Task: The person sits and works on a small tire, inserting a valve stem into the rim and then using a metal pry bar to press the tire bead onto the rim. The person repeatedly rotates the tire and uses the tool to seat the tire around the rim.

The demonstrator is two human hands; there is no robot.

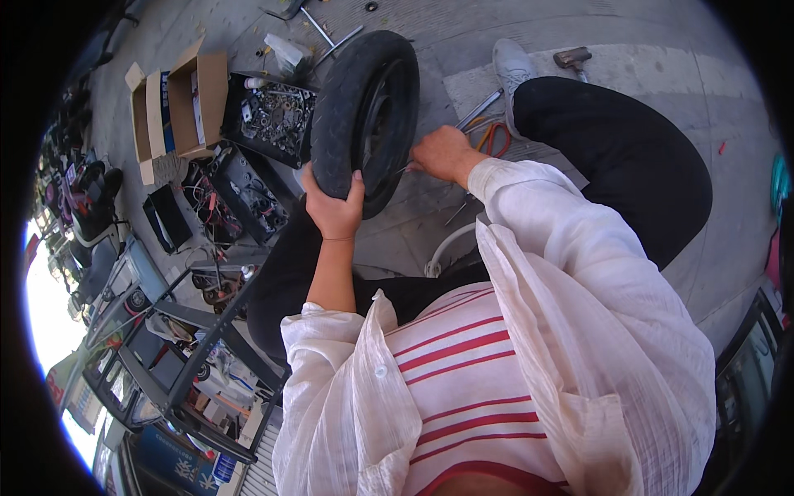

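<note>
A black scooter-type tyre stands upright on the pavement between my legs, with a dark wheel rim inside it. My left hand is clamped round the near lower part of the tyre, thumb on the side facing the rim. At the tyre's right side, my right hand is closed in a pinch close to the rim. Something thin and pale shows at its fingertips, too small to name. Just beyond the right hand lie a tool with orange loop handles and a metal bar.
Left of the tyre are a black tray of nuts and bolts, a second parts tray and open cardboard boxes. A cross-shaped wrench and plastic bag lie beyond. A hammer is past my right shoe.
</note>
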